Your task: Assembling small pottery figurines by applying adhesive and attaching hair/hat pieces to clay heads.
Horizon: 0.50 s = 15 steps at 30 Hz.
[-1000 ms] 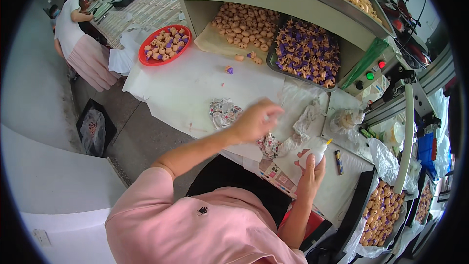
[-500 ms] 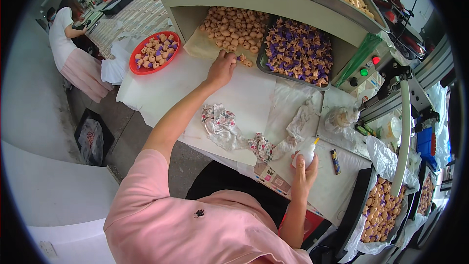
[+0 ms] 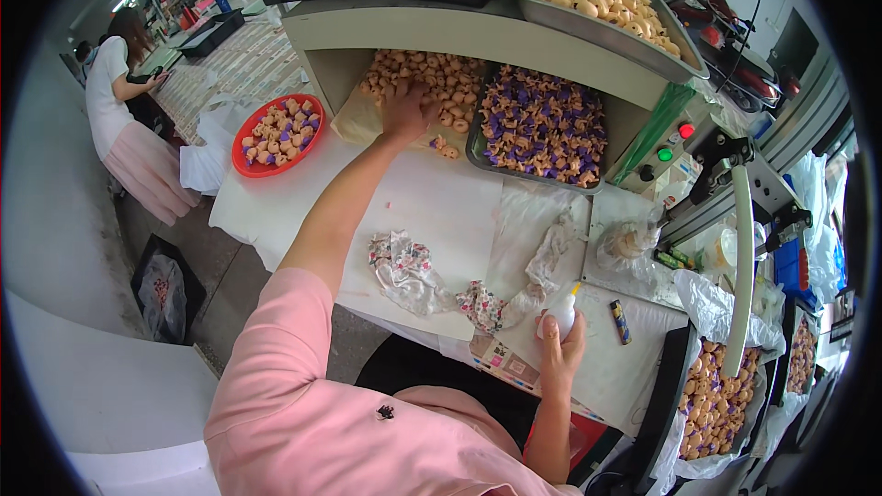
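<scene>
"What did you make out in the head view?"

"I saw the left hand (image 3: 406, 112) at the far side, down on the round peach pieces (image 3: 455, 92), left of centre under the shelf unit (image 3: 478, 35). Its fingers were spread and bent; I couldn't tell whether they gripped any."

"And the right hand (image 3: 561, 349)?"

"Nearer, wrapped around a white bottle (image 3: 561, 310), the yellow tip (image 3: 576, 289) upward."

"Anything in the way?"

"The shelf unit overhung the pieces, and a dark tray (image 3: 473, 150) of purple-and-peach pieces (image 3: 547, 124) stood just right of them. I noted a red bowl (image 3: 276, 170) to the left, crumpled floral cloth (image 3: 404, 266) between the hands, and a dark tube (image 3: 620, 322) right of the bottle."
</scene>
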Available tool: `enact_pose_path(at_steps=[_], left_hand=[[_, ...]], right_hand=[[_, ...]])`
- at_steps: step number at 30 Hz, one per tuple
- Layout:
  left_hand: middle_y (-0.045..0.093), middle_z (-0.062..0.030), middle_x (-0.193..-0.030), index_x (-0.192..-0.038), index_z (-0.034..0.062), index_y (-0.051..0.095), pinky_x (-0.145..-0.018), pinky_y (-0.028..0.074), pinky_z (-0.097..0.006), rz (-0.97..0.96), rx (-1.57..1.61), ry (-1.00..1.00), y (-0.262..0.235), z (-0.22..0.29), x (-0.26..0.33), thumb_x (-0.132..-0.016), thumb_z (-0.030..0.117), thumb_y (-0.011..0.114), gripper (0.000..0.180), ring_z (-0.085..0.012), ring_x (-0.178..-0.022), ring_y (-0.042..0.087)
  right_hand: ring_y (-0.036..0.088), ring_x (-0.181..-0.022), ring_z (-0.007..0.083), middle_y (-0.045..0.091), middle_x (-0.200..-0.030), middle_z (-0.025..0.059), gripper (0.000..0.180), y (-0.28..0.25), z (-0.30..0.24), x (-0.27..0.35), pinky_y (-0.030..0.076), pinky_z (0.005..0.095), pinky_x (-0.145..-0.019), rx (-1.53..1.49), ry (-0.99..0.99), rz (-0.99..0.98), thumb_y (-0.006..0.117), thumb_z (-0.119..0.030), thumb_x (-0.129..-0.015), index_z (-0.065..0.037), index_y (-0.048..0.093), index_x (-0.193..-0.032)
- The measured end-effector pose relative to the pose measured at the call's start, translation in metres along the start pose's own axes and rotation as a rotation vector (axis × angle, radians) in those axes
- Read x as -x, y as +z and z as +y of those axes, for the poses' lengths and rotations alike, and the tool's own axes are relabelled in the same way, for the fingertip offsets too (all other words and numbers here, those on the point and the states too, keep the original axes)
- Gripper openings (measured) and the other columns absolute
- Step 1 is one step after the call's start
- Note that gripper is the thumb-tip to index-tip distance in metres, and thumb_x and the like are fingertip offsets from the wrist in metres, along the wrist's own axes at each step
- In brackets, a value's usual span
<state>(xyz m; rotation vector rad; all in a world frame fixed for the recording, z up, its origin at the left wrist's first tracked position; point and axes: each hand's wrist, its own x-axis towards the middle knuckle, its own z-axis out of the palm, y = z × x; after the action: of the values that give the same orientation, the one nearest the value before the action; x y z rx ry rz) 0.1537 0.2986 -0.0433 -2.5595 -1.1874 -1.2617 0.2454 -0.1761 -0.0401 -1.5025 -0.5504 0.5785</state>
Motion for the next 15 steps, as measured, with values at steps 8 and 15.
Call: enact_pose_path(at_steps=[8, 15], left_hand=[[0.049, -0.0142, -0.13, -0.127, 0.0107, 0.054, -0.104, 0.034, -0.047, -0.215, -0.064, 0.058, 0.051, -0.032, -0.066, -0.078, 0.037, 0.062, 0.056, -0.0376, -0.124, 0.039], [0.048, -0.0173, -0.136, -0.136, 0.0081, 0.045, -0.107, 0.032, -0.043, -0.528, -0.091, 0.057, 0.081, -0.027, -0.112, -0.067, 0.052, 0.069, 0.085, -0.0332, -0.128, 0.042]], right_hand=[[0.057, -0.077, 0.0091, 0.061, -0.09, 0.0039, 0.041, -0.003, 0.013, -0.002, 0.048, 0.0231, -0.065, 0.146, -0.03, -0.001, 0.065, -0.034, -0.09, -0.001, 0.052, -0.111], [0.057, -0.072, 0.0092, 0.061, -0.086, 0.003, 0.041, -0.004, 0.02, -0.005, 0.047, 0.0232, -0.063, 0.236, 0.004, 0.006, 0.068, -0.033, -0.088, -0.002, 0.053, -0.109]])
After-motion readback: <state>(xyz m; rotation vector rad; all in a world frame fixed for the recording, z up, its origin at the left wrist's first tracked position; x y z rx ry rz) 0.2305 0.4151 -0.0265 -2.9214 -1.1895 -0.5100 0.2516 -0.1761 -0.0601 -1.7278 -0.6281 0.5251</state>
